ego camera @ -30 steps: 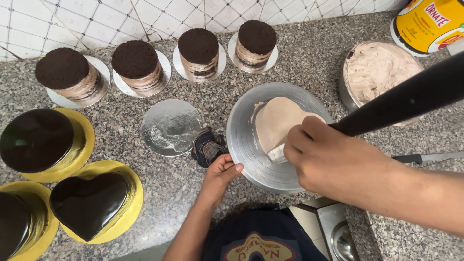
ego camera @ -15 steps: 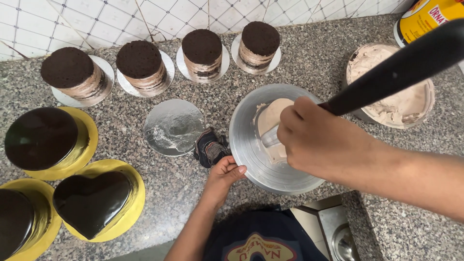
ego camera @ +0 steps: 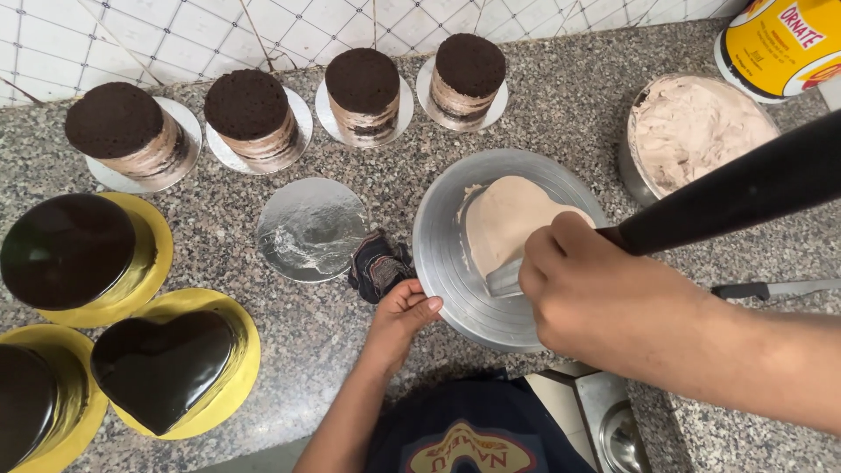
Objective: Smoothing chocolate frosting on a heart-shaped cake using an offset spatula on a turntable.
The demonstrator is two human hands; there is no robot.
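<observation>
Speckled grey granite worktop (ego camera: 561,105) runs to a white tiled wall (ego camera: 175,26). Right hand (ego camera: 604,302), fingers closed on a black-handled spatula (ego camera: 727,197), hides most of its blade, which lies against the pale cream-coated heart-shaped cake (ego camera: 504,228) on a round silver turntable (ego camera: 455,289). Left hand (ego camera: 403,315) has its fingers curled on the turntable's rim. Glossy dark cakes on yellow boards (ego camera: 210,368) are cut off at the left edge.

A matt, brushed metal turntable (ego camera: 455,289) is seen, with smooth, pale cream on the cake (ego camera: 508,223) upon it. Left of the turntable, crinkled shiny foil covers a board (ego camera: 313,229); glossy glaze coats the heart cake (ego camera: 162,368). The counter (ego camera: 569,105) is speckled stone.
</observation>
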